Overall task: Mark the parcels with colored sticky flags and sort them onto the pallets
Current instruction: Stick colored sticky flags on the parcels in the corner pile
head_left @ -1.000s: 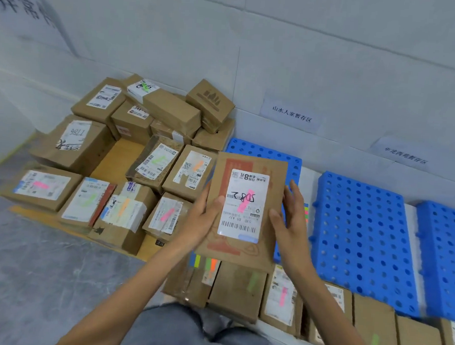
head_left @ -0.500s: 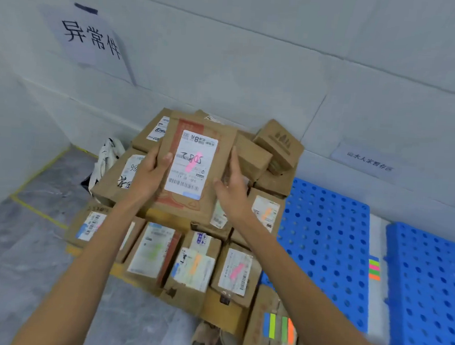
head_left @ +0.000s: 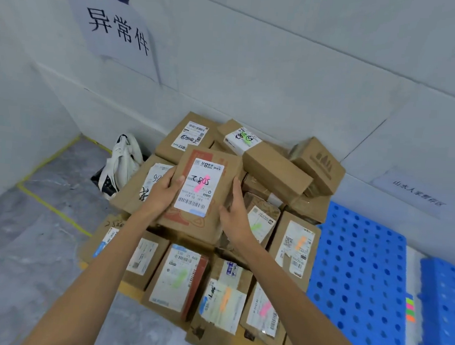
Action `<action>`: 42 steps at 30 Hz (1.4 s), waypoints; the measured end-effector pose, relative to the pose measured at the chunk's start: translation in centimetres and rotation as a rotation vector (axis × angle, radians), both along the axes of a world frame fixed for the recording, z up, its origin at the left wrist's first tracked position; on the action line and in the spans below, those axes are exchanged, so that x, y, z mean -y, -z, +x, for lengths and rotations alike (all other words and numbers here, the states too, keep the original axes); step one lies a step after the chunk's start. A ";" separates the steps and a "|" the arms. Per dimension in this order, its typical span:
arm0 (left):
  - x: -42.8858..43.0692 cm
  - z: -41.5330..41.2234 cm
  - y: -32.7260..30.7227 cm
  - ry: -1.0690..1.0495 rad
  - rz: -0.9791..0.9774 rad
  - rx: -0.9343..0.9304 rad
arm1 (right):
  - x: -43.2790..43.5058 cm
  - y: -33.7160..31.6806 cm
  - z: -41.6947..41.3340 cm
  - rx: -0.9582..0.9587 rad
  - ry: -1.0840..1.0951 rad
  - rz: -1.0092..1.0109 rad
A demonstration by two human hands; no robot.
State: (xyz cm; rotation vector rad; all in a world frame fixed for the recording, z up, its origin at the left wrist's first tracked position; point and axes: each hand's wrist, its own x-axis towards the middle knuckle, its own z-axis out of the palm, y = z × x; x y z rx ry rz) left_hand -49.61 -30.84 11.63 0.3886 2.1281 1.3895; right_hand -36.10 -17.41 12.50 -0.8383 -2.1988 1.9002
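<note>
White tiled walls meet in a corner, where many brown boxes (head_left: 176, 279) are piled. Both hands hold one flat parcel (head_left: 206, 195) over the pile: the left hand (head_left: 163, 192) clasps its left edge, the right hand (head_left: 235, 213) its right edge. A pink flag (head_left: 202, 183) sits on its label. Blue pallets (head_left: 359, 276) lie at the right.

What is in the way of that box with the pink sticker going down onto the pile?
Nothing visible blocks it. Both hands, left hand and right hand, hold the pink-flagged parcel right over the pile of parcels, with only other boxes beneath it to rest on.
</note>
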 end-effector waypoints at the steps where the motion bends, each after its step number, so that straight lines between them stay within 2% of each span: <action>1: 0.0 -0.3 0.0 0.009 0.003 -0.006 | -0.1 0.3 -0.3 0.006 0.007 -0.003; 9: 0.1 -2.0 -1.9 0.069 -0.038 -0.131 | 0.7 1.4 -2.1 0.006 0.042 -0.051; 14: 0.1 -2.2 -0.2 0.088 0.014 -0.041 | 0.6 2.4 -1.4 0.032 0.085 -0.106; 25: -0.3 0.4 0.9 0.097 -0.023 -0.069 | 1.0 4.4 2.1 -0.004 0.073 -0.052; 32: 0.1 1.7 1.2 0.121 -0.031 -0.079 | 1.5 4.8 2.5 0.073 0.056 -0.028; 36: -1.1 2.1 2.1 0.177 -0.019 -0.145 | 0.9 5.1 1.8 0.144 0.073 0.042; 38: -1.3 1.9 3.3 0.167 -0.090 -0.219 | 1.0 5.0 1.3 0.160 0.050 0.105; 42: 0.6 -0.9 4.7 -0.041 -0.230 -0.535 | 2.8 3.0 0.4 0.138 -0.133 0.278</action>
